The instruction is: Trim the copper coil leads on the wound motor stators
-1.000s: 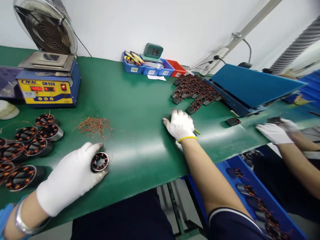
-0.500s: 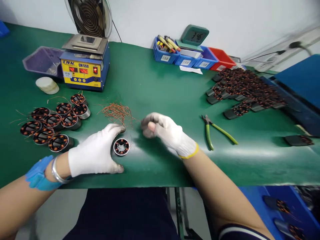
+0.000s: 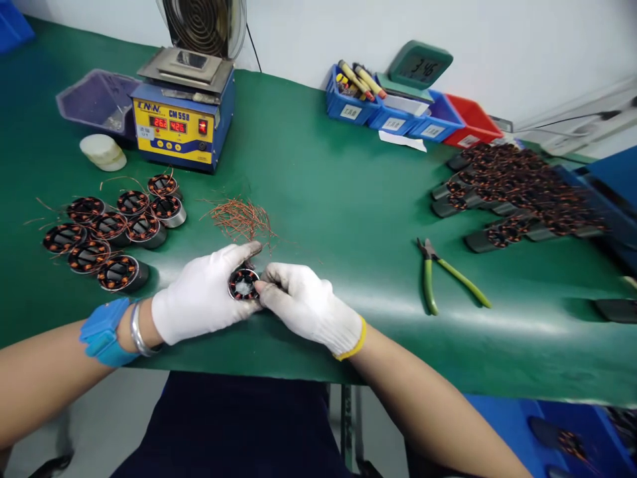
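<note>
A motor stator, a ring with copper windings and a pale middle, stands upright on the green table. My gloved left hand curls round its left side, thumb and fingers gripping it. At its right rim, my gloved right hand has thumb and forefinger pinched together; whatever lies between them is hidden. Just beyond the stator lies a loose heap of cut copper wire. Further right, green-handled cutters rest with their handles spread.
Several stators stand at left, wire ends sticking out. A yellow-and-blue solder pot unit, a purple bin and a round pale sponge are behind them. Small blue bins, a clock and many stators occupy the back right.
My right hand has moved left and down to the stator's rim and pinched there. My left hand has closed round the stator. The camera view has shifted slightly.
</note>
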A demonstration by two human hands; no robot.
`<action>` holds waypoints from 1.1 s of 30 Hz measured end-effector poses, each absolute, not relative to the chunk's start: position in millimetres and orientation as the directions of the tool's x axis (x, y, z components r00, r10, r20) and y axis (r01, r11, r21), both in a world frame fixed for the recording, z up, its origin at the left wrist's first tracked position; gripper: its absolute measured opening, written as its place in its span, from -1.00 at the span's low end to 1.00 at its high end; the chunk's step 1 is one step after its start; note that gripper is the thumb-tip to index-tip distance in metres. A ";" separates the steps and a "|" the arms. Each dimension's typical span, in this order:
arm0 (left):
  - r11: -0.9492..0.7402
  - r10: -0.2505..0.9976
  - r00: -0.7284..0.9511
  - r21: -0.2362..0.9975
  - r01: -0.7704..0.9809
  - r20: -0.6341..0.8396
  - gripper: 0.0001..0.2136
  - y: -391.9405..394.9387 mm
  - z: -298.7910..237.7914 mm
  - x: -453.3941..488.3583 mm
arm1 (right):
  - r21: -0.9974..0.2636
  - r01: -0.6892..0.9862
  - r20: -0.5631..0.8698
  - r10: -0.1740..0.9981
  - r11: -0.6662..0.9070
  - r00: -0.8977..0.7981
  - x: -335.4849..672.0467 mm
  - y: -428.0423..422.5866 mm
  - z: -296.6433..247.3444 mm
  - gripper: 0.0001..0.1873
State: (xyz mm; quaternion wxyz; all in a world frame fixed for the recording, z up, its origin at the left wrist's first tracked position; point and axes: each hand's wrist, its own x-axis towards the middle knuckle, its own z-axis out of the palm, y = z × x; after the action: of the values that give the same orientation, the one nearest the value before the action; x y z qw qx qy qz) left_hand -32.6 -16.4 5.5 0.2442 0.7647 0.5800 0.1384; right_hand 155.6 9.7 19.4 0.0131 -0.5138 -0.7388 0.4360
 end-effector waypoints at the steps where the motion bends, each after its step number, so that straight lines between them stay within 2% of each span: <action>1: -0.192 0.959 0.273 0.543 0.818 -0.071 -0.31 -17.3 4.7 -32.5 | -0.662 0.739 -0.410 0.765 0.124 -0.496 157.7 10.2 17.8 -0.72; 4: -0.161 0.968 0.243 0.568 0.807 -0.070 -0.25 -19.1 3.0 -31.5 | -0.598 0.768 -0.352 0.786 0.229 -0.508 165.9 13.3 13.2 -0.72; 8: -0.104 0.969 0.217 0.598 0.795 -0.119 -0.17 -18.2 4.3 -30.1 | -0.412 0.848 -0.244 0.856 0.334 -0.456 167.3 14.2 10.5 -0.72; 12: -0.038 0.970 0.175 0.610 0.791 -0.167 -0.09 -15.9 7.4 -28.2 | -0.269 0.874 -0.242 0.850 0.405 -0.468 161.8 10.2 12.3 -0.73; 14: -0.031 0.969 0.176 0.615 0.788 -0.176 -0.07 -15.6 8.8 -27.3 | -0.235 0.876 -0.235 0.850 0.422 -0.472 159.0 9.1 11.7 -0.73; 18: -0.050 0.966 0.195 0.618 0.784 -0.168 -0.11 -16.2 11.6 -26.5 | -0.149 0.906 -0.109 0.904 0.397 -0.414 150.5 10.2 7.5 -0.69; 20: -0.053 0.965 0.198 0.618 0.784 -0.169 -0.13 -16.2 12.5 -26.6 | -0.133 0.903 -0.141 0.894 0.409 -0.426 149.6 11.5 8.7 -0.69; 22: -0.048 0.963 0.201 0.619 0.784 -0.180 -0.12 -15.9 12.7 -26.8 | -0.150 0.884 -0.250 0.848 0.443 -0.468 155.6 13.1 14.0 -0.71; 25: -0.049 0.961 0.208 0.627 0.778 -0.183 -0.07 -15.2 11.9 -27.1 | -0.282 0.819 -0.414 0.707 0.499 -0.573 172.9 16.5 26.2 -0.74; 27: -0.035 0.959 0.204 0.638 0.770 -0.194 -0.04 -14.8 11.6 -27.3 | -0.378 0.814 -0.432 0.694 0.440 -0.576 180.1 19.3 32.9 -0.74; 30: 0.012 0.956 0.187 0.665 0.746 -0.227 0.03 -15.1 11.8 -27.8 | -0.484 0.827 -0.296 0.837 0.284 -0.461 171.9 20.8 34.6 -0.71; 32: 0.019 0.955 0.188 0.682 0.731 -0.229 0.06 -16.0 11.9 -28.6 | -0.589 0.748 -0.150 0.868 0.306 -0.473 156.2 19.1 28.5 -0.55; 33: 0.017 0.956 0.189 0.685 0.729 -0.225 0.06 -16.5 11.7 -29.1 | -0.640 0.683 -0.079 0.854 0.351 -0.514 147.9 17.8 23.8 -0.56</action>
State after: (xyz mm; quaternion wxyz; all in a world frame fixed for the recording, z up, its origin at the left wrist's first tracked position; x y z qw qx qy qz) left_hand -29.1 -16.5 11.7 0.3579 0.6830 0.6167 0.1587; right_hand 147.9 17.8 23.8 0.1357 -0.4740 -0.8107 0.3156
